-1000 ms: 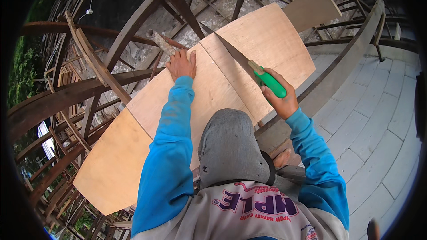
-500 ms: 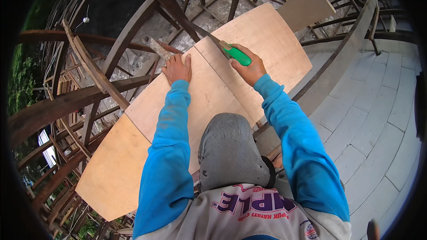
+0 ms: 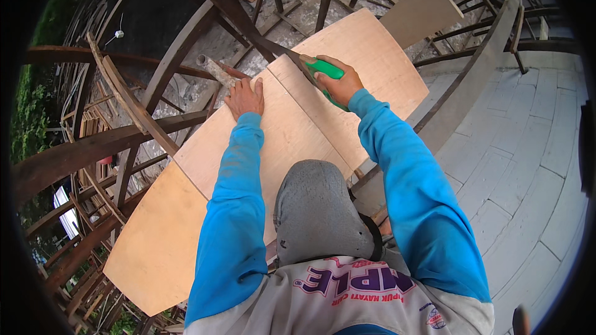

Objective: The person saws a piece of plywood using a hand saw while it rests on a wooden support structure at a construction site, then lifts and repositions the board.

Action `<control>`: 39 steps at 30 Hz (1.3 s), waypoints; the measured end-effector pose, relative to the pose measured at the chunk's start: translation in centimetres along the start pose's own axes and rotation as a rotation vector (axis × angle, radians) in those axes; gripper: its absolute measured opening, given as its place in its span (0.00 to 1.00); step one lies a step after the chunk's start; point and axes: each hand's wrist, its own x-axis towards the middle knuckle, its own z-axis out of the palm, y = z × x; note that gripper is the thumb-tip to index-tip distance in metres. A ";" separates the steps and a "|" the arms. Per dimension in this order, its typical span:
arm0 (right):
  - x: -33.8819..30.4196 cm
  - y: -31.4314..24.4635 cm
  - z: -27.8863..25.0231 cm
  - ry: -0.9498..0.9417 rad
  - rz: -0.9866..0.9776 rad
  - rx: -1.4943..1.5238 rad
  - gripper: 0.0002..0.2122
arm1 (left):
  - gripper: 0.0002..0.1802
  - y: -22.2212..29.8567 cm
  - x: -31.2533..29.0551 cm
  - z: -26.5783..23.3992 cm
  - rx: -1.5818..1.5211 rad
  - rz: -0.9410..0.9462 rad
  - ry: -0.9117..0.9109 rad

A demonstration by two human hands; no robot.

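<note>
A pale plywood sheet (image 3: 298, 121) lies slantwise before me, with a straight dark line or cut across it from its far edge towards my knee. My right hand (image 3: 343, 82) is wrapped round the green handle of a hand saw (image 3: 329, 69). Its dark blade points away to the upper left and meets the sheet's far edge by that line. Left of the line, my left hand (image 3: 244, 98) rests flat on the plywood near the far edge, fingers spread. My grey-clad knee (image 3: 318, 211) is over the sheet's near part.
A yellower board (image 3: 158, 232) adjoins the plywood at lower left. Another board (image 3: 422, 12) lies beyond it. Dark curved timber beams (image 3: 105, 139) and posts surround the work on the left and far side. Grey planking (image 3: 509, 161) spreads at right, behind a curved beam (image 3: 472, 74).
My right hand and the saw handle have moved slightly forward and left, and the handle has tilted. My left hand stays in place on the plywood. The whole view has shifted a little.
</note>
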 end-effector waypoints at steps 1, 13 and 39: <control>-0.4 0.4 0.2 -0.054 0.046 0.019 0.24 | 0.29 -0.8 -0.6 0.0 -0.002 -0.007 -0.010; -12.1 -3.0 -4.6 -0.021 -0.035 0.092 0.24 | 0.25 -1.6 0.4 -2.3 0.016 -0.028 0.078; -14.1 -2.5 -7.6 -0.013 -0.018 0.102 0.25 | 0.27 -0.2 1.1 -1.2 0.075 -0.005 0.080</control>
